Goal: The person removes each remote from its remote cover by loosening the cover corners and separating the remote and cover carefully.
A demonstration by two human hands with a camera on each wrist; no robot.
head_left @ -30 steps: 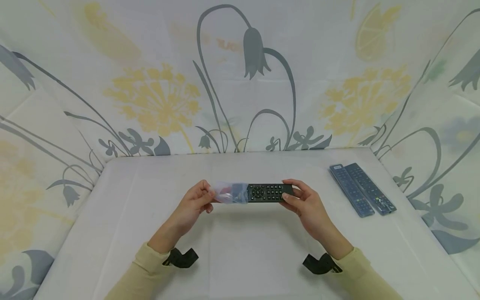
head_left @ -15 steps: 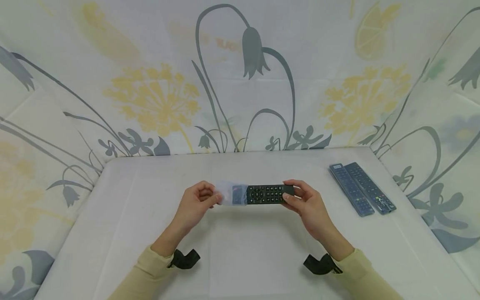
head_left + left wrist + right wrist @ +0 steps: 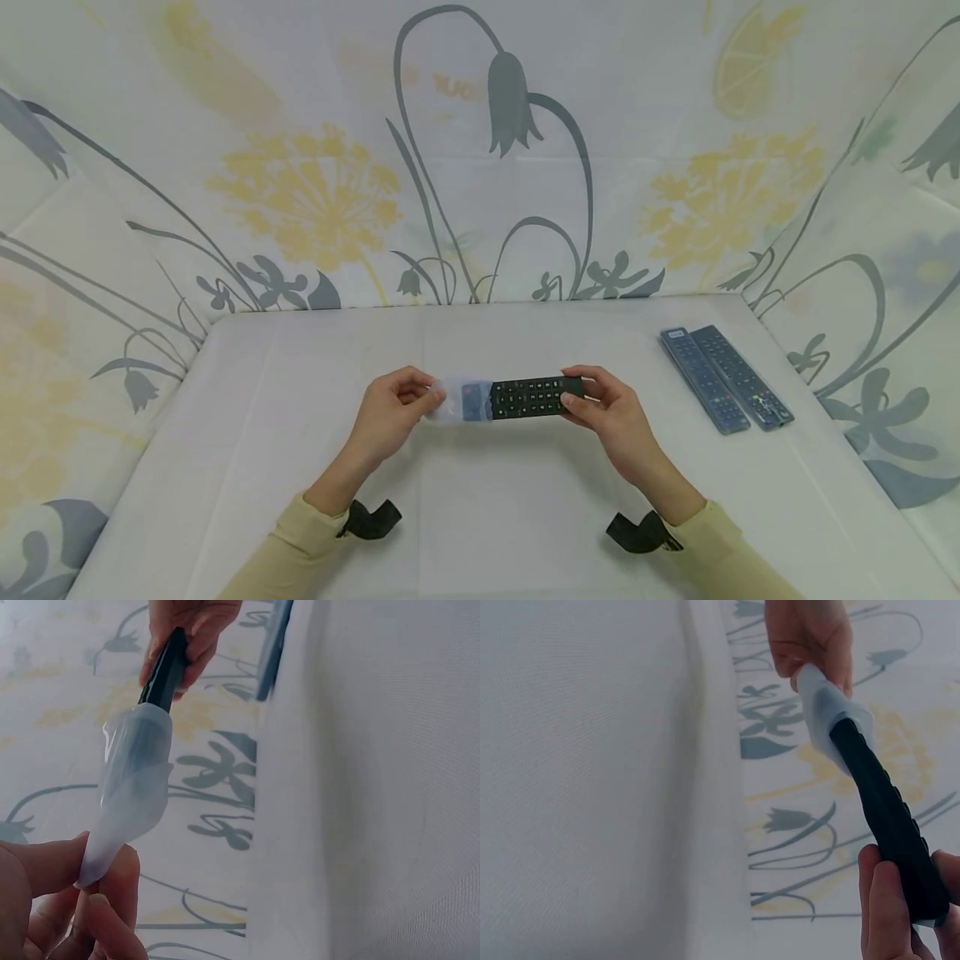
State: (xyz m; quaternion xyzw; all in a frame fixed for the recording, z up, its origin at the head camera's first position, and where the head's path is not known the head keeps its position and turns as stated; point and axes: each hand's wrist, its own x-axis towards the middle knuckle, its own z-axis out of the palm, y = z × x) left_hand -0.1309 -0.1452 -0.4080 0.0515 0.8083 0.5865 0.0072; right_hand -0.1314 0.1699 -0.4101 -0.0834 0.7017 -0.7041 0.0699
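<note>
Black remote [image 3: 525, 398] is held above the table [image 3: 495, 508], pinched at one end by the right hand [image 3: 613, 415]; its plastic sleeve [image 3: 475, 402] is pinched by the left hand [image 3: 390, 412]. Since earlier, the remote has been tilted slightly.

Remote [image 3: 705, 381], dark blue, pale label [image 3: 675, 334] at far end, lying slantwise at right of table. Second remote [image 3: 742, 377], dark, close alongside, same slant. Table [image 3: 247, 467], covered in white. Cloth backdrop [image 3: 465, 192], whitish, at back and both sides; printed grey bellflower [image 3: 508, 104], yellow flower heads [image 3: 322, 196], faint citrus slice [image 3: 742, 75].
</note>
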